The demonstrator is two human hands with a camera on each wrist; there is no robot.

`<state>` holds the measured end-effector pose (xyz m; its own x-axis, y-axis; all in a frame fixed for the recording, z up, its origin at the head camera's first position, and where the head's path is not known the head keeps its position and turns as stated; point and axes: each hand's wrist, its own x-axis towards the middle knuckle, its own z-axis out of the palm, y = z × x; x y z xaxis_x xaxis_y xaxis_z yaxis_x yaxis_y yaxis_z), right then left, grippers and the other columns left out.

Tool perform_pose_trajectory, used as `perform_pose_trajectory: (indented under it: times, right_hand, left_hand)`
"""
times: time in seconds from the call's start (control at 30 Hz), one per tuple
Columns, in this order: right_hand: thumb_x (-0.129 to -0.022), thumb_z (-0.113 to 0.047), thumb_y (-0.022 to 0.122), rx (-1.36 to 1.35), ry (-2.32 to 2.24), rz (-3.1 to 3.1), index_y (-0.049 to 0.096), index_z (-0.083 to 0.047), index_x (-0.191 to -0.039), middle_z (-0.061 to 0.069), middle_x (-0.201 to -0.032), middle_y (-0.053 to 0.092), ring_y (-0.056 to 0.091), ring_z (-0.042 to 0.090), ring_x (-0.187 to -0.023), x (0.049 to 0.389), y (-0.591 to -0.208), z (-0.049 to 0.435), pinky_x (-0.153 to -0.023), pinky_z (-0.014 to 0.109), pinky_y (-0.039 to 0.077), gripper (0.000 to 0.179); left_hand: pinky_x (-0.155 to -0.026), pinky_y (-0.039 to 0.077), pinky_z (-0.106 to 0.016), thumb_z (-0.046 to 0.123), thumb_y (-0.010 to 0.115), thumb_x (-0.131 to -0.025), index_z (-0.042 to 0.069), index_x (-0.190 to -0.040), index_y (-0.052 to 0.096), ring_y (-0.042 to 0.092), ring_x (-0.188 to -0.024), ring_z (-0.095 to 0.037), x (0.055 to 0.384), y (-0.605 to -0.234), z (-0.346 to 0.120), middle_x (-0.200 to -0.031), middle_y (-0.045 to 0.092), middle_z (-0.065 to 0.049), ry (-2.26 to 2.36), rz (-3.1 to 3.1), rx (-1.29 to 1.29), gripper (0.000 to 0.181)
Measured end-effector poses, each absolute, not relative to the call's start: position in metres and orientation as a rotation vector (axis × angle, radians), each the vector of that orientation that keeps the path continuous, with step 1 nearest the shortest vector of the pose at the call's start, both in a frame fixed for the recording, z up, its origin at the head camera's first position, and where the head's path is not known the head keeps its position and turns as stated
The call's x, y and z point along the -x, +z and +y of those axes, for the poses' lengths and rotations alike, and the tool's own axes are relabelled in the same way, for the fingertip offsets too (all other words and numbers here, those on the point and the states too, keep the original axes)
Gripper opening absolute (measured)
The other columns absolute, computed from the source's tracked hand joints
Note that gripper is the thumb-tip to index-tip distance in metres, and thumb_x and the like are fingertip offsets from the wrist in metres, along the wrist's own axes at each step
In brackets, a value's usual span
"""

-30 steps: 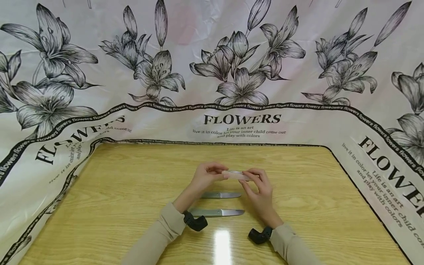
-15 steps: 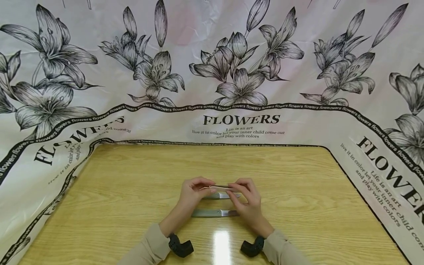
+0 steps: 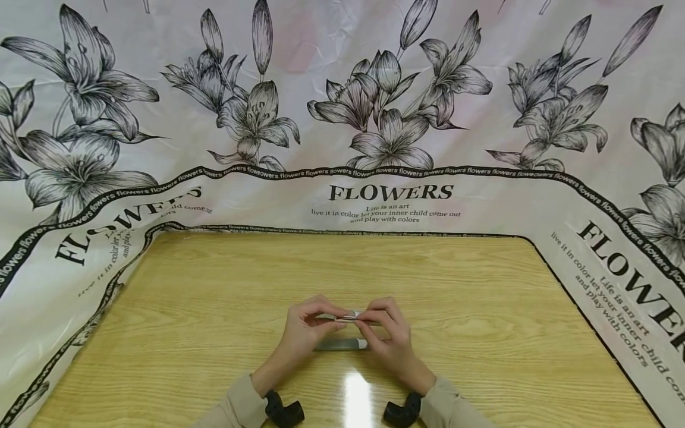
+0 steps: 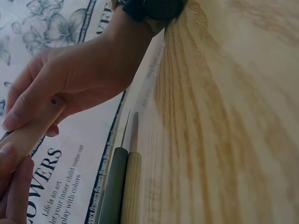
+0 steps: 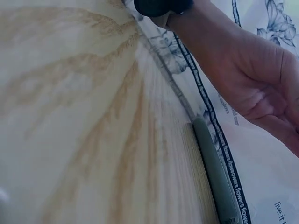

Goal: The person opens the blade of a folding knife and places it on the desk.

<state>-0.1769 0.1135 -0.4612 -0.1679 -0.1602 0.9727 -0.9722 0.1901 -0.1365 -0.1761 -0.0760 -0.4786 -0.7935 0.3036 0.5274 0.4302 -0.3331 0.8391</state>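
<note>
My two hands hold a slim folding knife (image 3: 346, 318) with a pale pink handle above the table. My left hand (image 3: 301, 330) pinches one end between thumb and fingers; my right hand (image 3: 389, 334) pinches the other. In the left wrist view, the knife's flat pink handle (image 4: 35, 128) shows a dark round pivot near its end, under the right hand's fingers. Right below the hands lies a green-handled knife (image 3: 339, 344), its blade mostly hidden by the right hand. Behind the hands a second knife (image 3: 351, 312) is almost wholly covered.
The wooden table (image 3: 214, 285) carries a bright light reflection near its front. A white cloth (image 3: 396, 202) printed with black flowers and lettering rises behind it and at both sides. Each wrist wears a black camera (image 3: 283, 411).
Both hands have come down and toward me with the pink knife, now over the knives on the table. The pink knife has turned so it shows more edge-on.
</note>
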Motion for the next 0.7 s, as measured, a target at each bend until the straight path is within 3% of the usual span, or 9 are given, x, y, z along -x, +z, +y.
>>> perform_pose_trajectory:
  times: [0.7]
  right_hand:
    - [-0.098,-0.012,0.064,-0.991,1.086,-1.584,0.061,0.007,-0.08,0.017,-0.083,0.055,0.051,0.021,-0.069,0.175,-0.47,0.116,-0.055,0.017,0.05,0.027]
  left_hand:
    - [-0.074,0.059,-0.044,-0.011,0.074,-0.082,-0.009,-0.096,0.072,0.065,-0.086,-0.024,0.177,-0.475,-0.078,-0.09,0.063,-0.023,-2.281,-1.802,1.013,0.015]
